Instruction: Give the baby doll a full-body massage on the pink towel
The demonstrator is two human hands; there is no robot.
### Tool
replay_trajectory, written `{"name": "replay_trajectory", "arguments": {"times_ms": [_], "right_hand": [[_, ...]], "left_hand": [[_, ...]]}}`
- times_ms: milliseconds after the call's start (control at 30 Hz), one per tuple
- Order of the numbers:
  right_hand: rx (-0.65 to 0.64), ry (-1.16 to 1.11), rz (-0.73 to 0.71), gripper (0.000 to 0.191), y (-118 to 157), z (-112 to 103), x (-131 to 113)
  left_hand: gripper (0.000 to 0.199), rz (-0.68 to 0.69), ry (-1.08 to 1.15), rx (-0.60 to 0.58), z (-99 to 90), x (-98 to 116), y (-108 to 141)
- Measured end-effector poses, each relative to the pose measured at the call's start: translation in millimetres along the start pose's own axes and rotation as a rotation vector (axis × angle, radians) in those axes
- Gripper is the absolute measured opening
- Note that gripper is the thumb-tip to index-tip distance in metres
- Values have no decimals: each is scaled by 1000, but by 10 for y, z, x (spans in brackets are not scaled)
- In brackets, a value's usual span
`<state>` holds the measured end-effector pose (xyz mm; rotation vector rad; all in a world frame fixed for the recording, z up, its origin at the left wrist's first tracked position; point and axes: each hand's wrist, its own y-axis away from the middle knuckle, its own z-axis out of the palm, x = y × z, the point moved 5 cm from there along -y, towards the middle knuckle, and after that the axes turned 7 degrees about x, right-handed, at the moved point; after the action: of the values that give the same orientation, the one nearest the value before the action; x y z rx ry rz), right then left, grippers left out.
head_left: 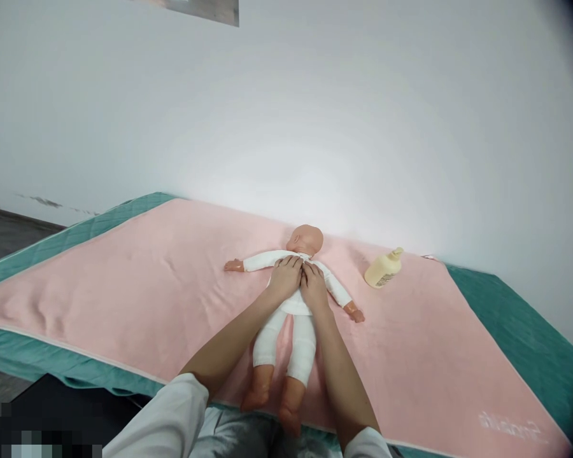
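A baby doll (296, 308) in a white top and white leggings lies stretched out, its head away from me and its arms spread to both sides. The smooth back of its head is toward me, and its face is hidden. My left hand (286, 278) rests flat on the upper part of the doll's body, left of the middle. Beside it, my right hand (314, 287) lies flat on the right half, fingertips near the doll's neck. Both hands have their fingers stretched out and grasp nothing.
A pale yellow pump bottle (382, 270) stands tilted-looking to the right of the doll. Under everything is a pink blanket (138, 280) over a green quilted cover (516, 312). A white wall (286, 114) rises behind the bed's far edge.
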<state>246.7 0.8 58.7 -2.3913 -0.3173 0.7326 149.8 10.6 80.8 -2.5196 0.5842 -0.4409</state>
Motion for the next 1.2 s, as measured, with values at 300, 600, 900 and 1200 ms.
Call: {"name": "replay_trajectory", "arguments": {"times_ms": [300, 600, 900, 1200], "right_hand": [[-16, -15, -6, 38, 8, 11, 11], [21, -45, 14, 48, 16, 52, 60], [-16, -54, 64, 44, 14, 113, 146], [-51, -18, 41, 43, -14, 146, 129]], "left_hand": [[31, -18, 14, -34, 20, -1, 23], [41, -56, -20, 39, 11, -5, 17], [39, -61, 2, -22, 84, -40, 6], [37, -40, 0, -4, 140, -54, 14]]}}
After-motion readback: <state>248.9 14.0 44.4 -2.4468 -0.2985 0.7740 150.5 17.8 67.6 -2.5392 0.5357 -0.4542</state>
